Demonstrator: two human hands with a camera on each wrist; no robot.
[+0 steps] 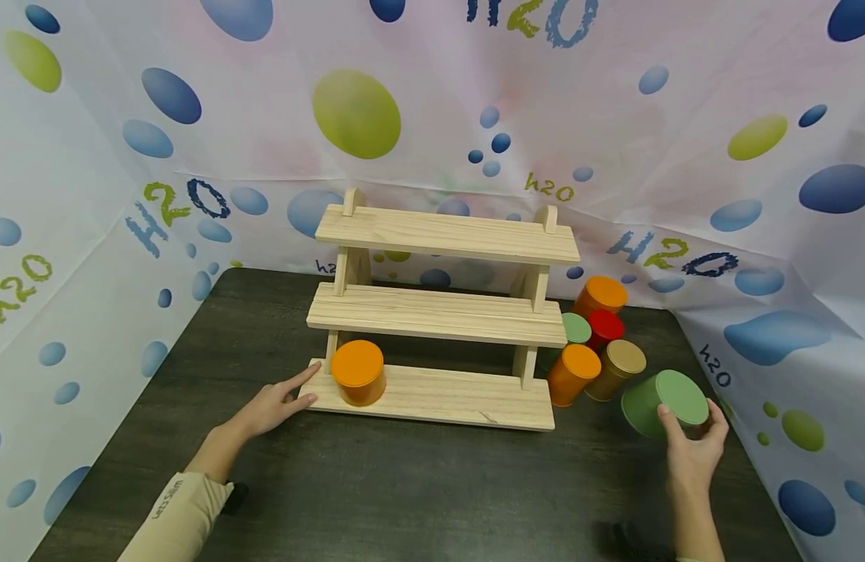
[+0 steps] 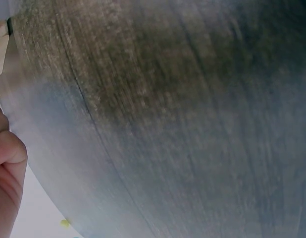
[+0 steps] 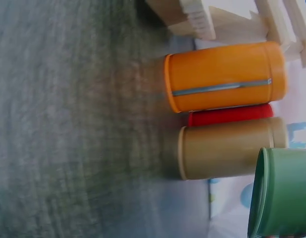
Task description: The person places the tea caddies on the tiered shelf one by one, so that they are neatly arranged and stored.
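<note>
My right hand (image 1: 694,453) grips a wide green canister (image 1: 646,406) by its lid end, thumb on the near side and fingers at the far right. The canister is tilted; in the right wrist view the green canister (image 3: 289,193) shows its base rim beside the others. My left hand (image 1: 267,407) touches the left end of a three-step wooden shelf (image 1: 446,398), index finger straight along the bottom board and thumb at its front corner. Beside that fingertip, a squat orange canister (image 1: 358,378) stands upright on the bottom board.
Right of the shelf stand a tall orange canister (image 1: 571,378), a gold canister (image 1: 617,367), a red canister (image 1: 605,328), a smaller green canister (image 1: 576,328) and another orange canister (image 1: 603,294). Patterned sheets (image 1: 432,140) enclose the dark table (image 1: 376,492) at the back and sides.
</note>
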